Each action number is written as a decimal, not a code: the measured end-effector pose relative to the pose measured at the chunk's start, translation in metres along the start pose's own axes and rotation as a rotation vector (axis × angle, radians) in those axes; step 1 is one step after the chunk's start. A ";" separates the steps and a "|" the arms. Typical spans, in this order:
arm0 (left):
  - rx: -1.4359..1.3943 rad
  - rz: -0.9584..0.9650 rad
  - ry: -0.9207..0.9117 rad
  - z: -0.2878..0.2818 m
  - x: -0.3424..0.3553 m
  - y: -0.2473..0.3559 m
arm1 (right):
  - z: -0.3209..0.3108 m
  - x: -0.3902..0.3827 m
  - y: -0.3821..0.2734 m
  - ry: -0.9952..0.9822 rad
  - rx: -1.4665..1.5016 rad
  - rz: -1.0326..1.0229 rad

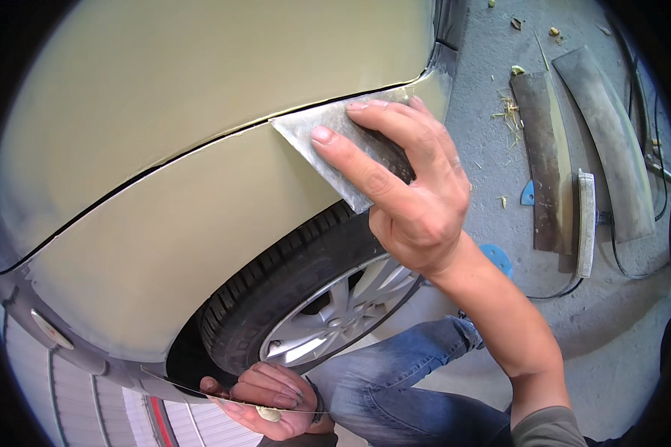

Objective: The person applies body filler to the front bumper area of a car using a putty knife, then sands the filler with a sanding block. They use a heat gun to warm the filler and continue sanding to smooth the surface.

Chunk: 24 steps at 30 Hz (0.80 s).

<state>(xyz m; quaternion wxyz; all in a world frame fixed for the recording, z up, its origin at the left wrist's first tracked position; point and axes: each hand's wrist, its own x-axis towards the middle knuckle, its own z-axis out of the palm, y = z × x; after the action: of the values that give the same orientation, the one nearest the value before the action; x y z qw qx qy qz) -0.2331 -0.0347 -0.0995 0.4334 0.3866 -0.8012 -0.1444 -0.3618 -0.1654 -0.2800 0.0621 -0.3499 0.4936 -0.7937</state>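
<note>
Grey in our right hand's (pixel 423 205) grip, the spreader (pixel 369 142) lies against the cream panel (pixel 149 253), beyond the tyre (pixel 255 298); we should keep its edge evenly pressed. Our left hand (pixel 272 391), near, holds a thin plate (pixel 235 401) bearing putty (pixel 268 413).

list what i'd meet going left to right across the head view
Silver oval piece, left hand, right hand, round blue disc, brown-and-beige strip, curved grey strip.

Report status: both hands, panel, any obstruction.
Right hand holding grey flat sheet against yellowish car panel. Left hand holding thin plate nearly edge-on, yellowish dab alongside. Closest obstruction: tyre, at sheet's lower corner.
</note>
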 end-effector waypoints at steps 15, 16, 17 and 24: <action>-0.033 -0.009 0.039 0.000 -0.006 -0.002 | -0.007 -0.057 -0.015 -0.120 0.064 -0.033; -0.041 -0.002 0.014 -0.001 -0.005 -0.002 | -0.009 -0.062 -0.013 -0.152 0.055 -0.032; -0.031 0.003 -0.020 -0.002 -0.005 -0.002 | -0.012 -0.065 -0.011 -0.174 0.051 -0.031; -0.014 -0.021 0.057 -0.005 -0.004 0.000 | -0.044 -0.062 0.028 -0.115 -0.056 0.060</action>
<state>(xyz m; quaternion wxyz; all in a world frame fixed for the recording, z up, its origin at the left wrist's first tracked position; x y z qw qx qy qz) -0.2278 -0.0312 -0.0993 0.4573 0.3959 -0.7833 -0.1432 -0.3501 -0.1191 -0.3451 0.1040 -0.3816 0.5215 -0.7560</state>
